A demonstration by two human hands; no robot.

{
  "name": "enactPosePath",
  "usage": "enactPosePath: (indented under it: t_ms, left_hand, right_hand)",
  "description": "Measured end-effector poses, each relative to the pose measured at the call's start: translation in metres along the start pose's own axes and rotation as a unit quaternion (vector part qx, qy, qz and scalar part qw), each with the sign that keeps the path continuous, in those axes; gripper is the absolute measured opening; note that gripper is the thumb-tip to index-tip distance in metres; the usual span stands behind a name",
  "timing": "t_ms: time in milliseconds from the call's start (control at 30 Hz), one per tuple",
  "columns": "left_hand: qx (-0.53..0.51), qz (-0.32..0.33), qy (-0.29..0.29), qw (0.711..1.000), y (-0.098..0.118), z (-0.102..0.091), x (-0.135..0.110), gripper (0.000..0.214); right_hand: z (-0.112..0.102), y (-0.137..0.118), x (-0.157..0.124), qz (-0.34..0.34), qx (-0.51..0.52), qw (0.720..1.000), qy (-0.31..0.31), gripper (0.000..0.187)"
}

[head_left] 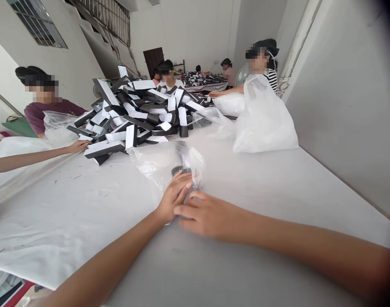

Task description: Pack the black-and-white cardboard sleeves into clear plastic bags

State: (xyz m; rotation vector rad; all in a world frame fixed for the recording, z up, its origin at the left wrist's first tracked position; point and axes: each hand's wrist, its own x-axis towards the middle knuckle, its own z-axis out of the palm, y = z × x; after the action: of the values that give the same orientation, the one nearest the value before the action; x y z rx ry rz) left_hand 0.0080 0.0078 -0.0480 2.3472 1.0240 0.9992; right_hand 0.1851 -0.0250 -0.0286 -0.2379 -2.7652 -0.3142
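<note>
My left hand (174, 197) and my right hand (207, 215) meet on the white table cover (261, 183), fingers pressed together at the near edge of a clear plastic bag (167, 160). A dark item (180, 170) shows through the bag just beyond my left fingertips. Both hands pinch the bag's edge; motion smears the fingers a little. A heap of black-and-white folded box pieces (140, 113) lies farther back on the table.
A co-worker's hand (77, 146) reaches to the heap from the left. Other people sit around the table. A large filled white plastic bag (265, 119) stands at the right, beside the wall (342, 98). More clear bags (214, 119) lie near the heap.
</note>
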Motion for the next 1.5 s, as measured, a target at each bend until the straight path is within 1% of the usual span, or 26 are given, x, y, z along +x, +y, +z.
enactPosePath:
  t_ms: [33, 133, 200, 233, 300, 400, 433, 500, 600, 733, 800, 867, 933, 1033, 1100, 1167, 1233, 1300, 1400, 1433, 1500]
  left_hand:
    - [-0.004, -0.005, 0.005, 1.0, -0.001, 0.0, 0.0, 0.044]
    - [-0.019, -0.013, 0.016, 1.0, -0.009, 0.0, 0.0, 0.043]
    - [-0.022, -0.014, 0.029, 0.999, -0.015, 0.001, -0.001, 0.041]
    - [-0.021, -0.016, 0.037, 0.999, -0.018, 0.002, -0.001, 0.04]
    - [-0.02, -0.028, 0.057, 0.998, -0.02, 0.003, -0.002, 0.04]
    - [-0.039, -0.051, 0.084, 0.994, -0.019, 0.004, -0.001, 0.039]
    - [-0.048, -0.056, 0.092, 0.993, -0.018, 0.005, -0.001, 0.039]
    - [-0.058, -0.061, 0.105, 0.991, -0.016, 0.005, -0.001, 0.039]
    - [-0.059, -0.051, 0.095, 0.992, -0.014, 0.006, -0.001, 0.042]
    - [-0.043, -0.014, 0.059, 0.997, -0.012, 0.006, -0.001, 0.042]
    - [-0.033, -0.004, 0.046, 0.998, -0.012, 0.006, -0.001, 0.042]
    - [-0.03, -0.005, 0.042, 0.999, -0.014, 0.007, -0.001, 0.042]
    - [-0.033, -0.009, 0.044, 0.998, -0.016, 0.007, -0.001, 0.042]
    - [-0.034, -0.009, 0.049, 0.998, -0.017, 0.007, -0.001, 0.042]
    - [-0.029, -0.01, 0.05, 0.998, -0.017, 0.006, 0.0, 0.042]
    - [-0.025, -0.012, 0.048, 0.998, -0.017, 0.006, 0.0, 0.042]
    - [-0.017, -0.012, 0.047, 0.999, -0.017, 0.006, 0.0, 0.041]
    - [0.0, -0.017, 0.046, 0.999, -0.018, 0.005, 0.0, 0.039]
    - [0.021, -0.045, 0.039, 0.998, -0.02, 0.003, -0.002, 0.038]
    - [0.025, -0.054, 0.029, 0.998, -0.021, 0.003, -0.003, 0.038]
    - [0.04, -0.06, -0.016, 0.997, -0.024, 0.002, -0.004, 0.039]
  right_hand:
    - [0.006, 0.007, -0.001, 0.016, 0.011, 1.0, 0.017, 0.029]
    - [0.023, 0.025, -0.007, 0.092, 0.064, 0.992, 0.058, 0.029]
    - [0.031, 0.033, -0.011, 0.144, 0.075, 0.983, 0.083, 0.027]
    - [0.034, 0.035, -0.012, 0.158, 0.073, 0.98, 0.093, 0.027]
    - [0.038, 0.038, -0.015, 0.156, 0.057, 0.98, 0.107, 0.024]
    - [0.04, 0.038, -0.018, 0.128, 0.015, 0.983, 0.127, 0.019]
    - [0.041, 0.038, -0.018, 0.13, 0.003, 0.982, 0.135, 0.017]
    - [0.044, 0.039, -0.018, 0.159, -0.003, 0.977, 0.141, 0.015]
    - [0.052, 0.042, -0.017, 0.193, 0.017, 0.974, 0.116, 0.014]
    - [0.058, 0.049, -0.012, 0.172, 0.031, 0.983, 0.064, 0.023]
    - [0.059, 0.053, -0.008, 0.164, 0.049, 0.985, 0.035, 0.023]
    - [0.059, 0.058, -0.003, 0.174, 0.07, 0.982, 0.017, 0.022]
    - [0.061, 0.064, 0.004, 0.188, 0.087, 0.978, 0.018, 0.023]
    - [0.067, 0.07, 0.014, 0.2, 0.112, 0.973, 0.04, 0.026]
    - [0.071, 0.073, 0.019, 0.24, 0.129, 0.961, 0.053, 0.028]
    - [0.073, 0.074, 0.021, 0.297, 0.138, 0.943, 0.056, 0.03]
    - [0.073, 0.072, 0.019, 0.327, 0.135, 0.934, 0.052, 0.029]
    - [0.072, 0.07, 0.015, 0.331, 0.121, 0.934, 0.049, 0.029]
    - [0.067, 0.065, 0.004, 0.343, 0.083, 0.935, 0.034, 0.029]
    - [0.064, 0.064, -0.002, 0.348, 0.068, 0.935, 0.026, 0.028]
    - [0.059, 0.061, -0.019, 0.351, 0.051, 0.935, 0.003, 0.027]
